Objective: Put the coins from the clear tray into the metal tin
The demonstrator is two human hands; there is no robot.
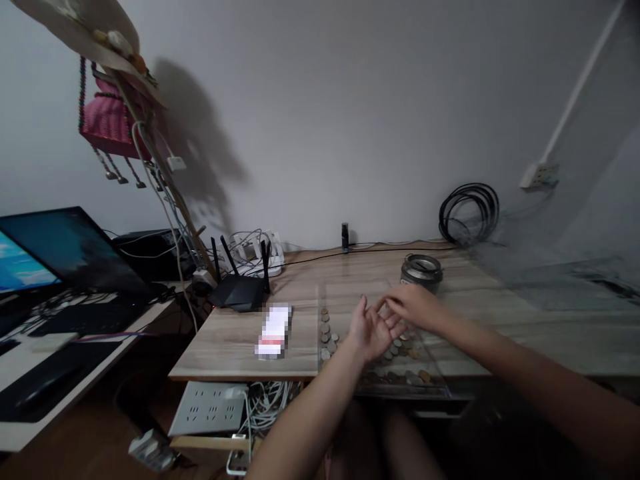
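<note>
My left hand [373, 331] is held palm up over loose coins, its thumb out and its fingers lightly curled and apart; no coin shows in the palm. Above its fingertips, my right hand [411, 305] comes in from the right with fingers bent together in a pinch. Whatever the pinch holds, if anything, is too small to make out. Several coins [325, 339] lie left of my hands, with more coins [411, 378] beneath and to the right, on a clear plastic sheet or tray [440, 373]. Just behind my right hand stands a grey coin tin [423, 267] with a slotted lid.
A lit phone [274, 331] lies left on the wooden desk [220, 350], near a black router [240, 290]. At the back stand a small dark bottle [345, 237] and a coiled black cable [469, 212]. A power strip [210, 408] and white cables fill the shelf below.
</note>
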